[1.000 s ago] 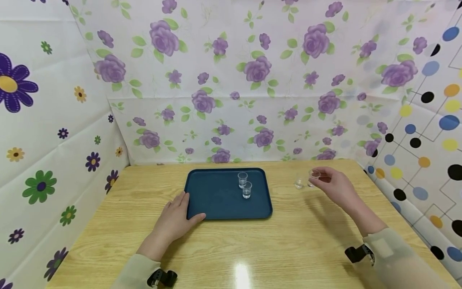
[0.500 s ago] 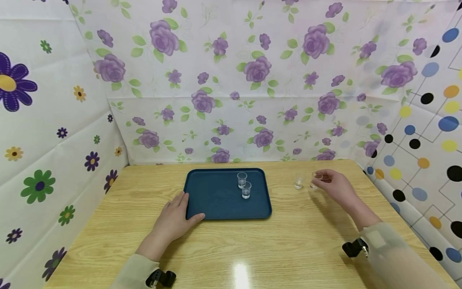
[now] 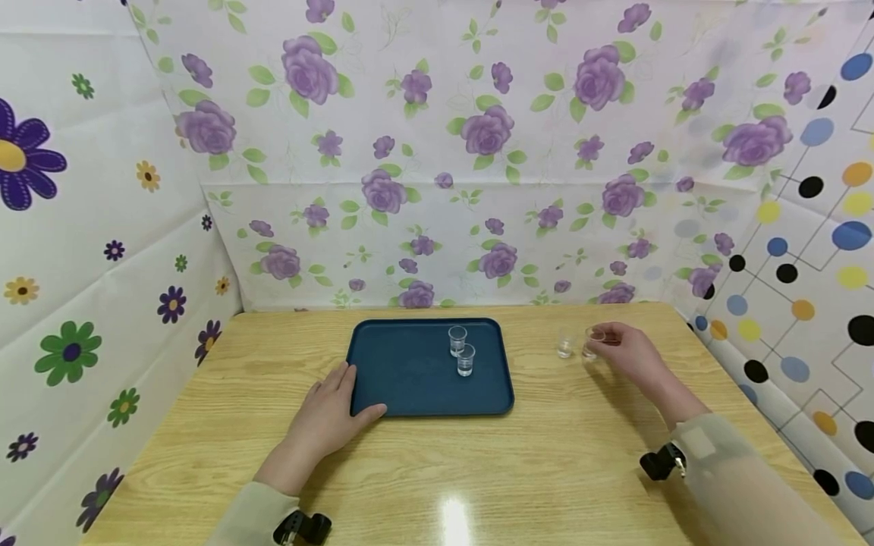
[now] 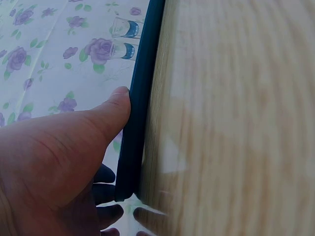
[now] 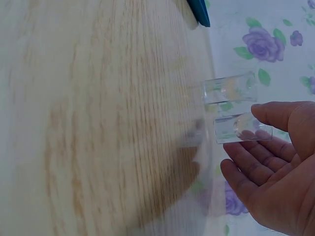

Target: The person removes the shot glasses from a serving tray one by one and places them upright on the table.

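Note:
A dark blue tray [image 3: 416, 387] lies on the wooden table, and two small clear shot glasses stand on its right half, the rear one [image 3: 457, 341] close behind the front one [image 3: 465, 361]. My left hand [image 3: 326, 413] rests at the tray's near left corner, straight fingers along the left side and thumb on the front rim. To the tray's right, my right hand [image 3: 635, 360] pinches another shot glass [image 5: 243, 128] between thumb and fingers, upright and close to the tabletop. Just left of it stands one more shot glass [image 5: 230, 89], apart from the hand.
The wooden table [image 3: 410, 478] reaches back to a flowered cloth wall [image 3: 437, 182]. A cloth with large flowers [image 3: 102, 303] hangs at the left, and a dotted cloth [image 3: 806, 303] at the right. Each wrist carries a small black camera, such as the left one [image 3: 303, 527].
The right hand, with its pinched shot glass, has lowered slightly, and its forearm has drifted a little left. The left hand, the tray and the other glasses hold their places.

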The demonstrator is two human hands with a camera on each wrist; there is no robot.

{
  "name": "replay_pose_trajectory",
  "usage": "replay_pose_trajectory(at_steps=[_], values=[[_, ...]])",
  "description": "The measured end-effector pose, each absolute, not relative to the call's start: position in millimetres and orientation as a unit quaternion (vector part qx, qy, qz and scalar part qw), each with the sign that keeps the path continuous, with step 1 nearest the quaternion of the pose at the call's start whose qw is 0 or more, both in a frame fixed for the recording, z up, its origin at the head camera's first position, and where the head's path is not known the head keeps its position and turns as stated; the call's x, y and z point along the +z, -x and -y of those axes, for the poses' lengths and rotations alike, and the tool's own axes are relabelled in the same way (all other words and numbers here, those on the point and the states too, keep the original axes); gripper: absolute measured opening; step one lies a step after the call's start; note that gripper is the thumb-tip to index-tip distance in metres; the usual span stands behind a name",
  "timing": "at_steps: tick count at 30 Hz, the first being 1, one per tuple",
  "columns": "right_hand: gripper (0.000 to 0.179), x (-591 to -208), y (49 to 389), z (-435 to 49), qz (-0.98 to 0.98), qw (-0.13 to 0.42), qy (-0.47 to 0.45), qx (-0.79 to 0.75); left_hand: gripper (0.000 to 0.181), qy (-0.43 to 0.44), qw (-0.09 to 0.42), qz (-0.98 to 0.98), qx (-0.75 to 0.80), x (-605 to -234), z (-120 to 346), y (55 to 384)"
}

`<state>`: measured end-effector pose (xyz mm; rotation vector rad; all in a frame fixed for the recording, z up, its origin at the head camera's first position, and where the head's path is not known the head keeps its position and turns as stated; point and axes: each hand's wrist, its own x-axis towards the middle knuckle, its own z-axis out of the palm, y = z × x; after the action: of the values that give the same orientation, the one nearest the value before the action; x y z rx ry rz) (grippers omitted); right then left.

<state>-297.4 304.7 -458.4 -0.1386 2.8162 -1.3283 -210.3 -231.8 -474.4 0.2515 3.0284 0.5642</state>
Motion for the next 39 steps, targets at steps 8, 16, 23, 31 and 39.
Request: replay_pose_trajectory(at_steps=[8, 16, 23, 31, 39], values=[[0.06, -463.3, 302.4, -304.2, -0.9, 0.02, 0.042, -0.434, 0.106, -0.081, 0.026, -0.98, 0.182, -473.4, 231.7, 209.4], [0.063, -466.0, 301.7, -303.8, -0.898, 0.017, 0.039, -0.438, 0.106, -0.082, 0.026, -0.979, 0.184, -473.5, 230.9, 208.3], [0.063, -468.4, 303.4, -300.6, -0.897, 0.015, 0.043, -0.44, 0.106, -0.082, 0.02, -0.979, 0.187, -473.9, 231.5, 208.2], [0.071, -470.5, 306.0, -300.5, -0.896, 0.014, 0.054, -0.44, 0.107, -0.082, 0.022, -0.979, 0.186, -476.4, 233.7, 211.1], [0.079, -462.4, 299.8, -298.5, -0.901, 0.005, 0.087, -0.426, 0.107, -0.082, 0.02, -0.979, 0.185, -478.7, 235.2, 211.5]])
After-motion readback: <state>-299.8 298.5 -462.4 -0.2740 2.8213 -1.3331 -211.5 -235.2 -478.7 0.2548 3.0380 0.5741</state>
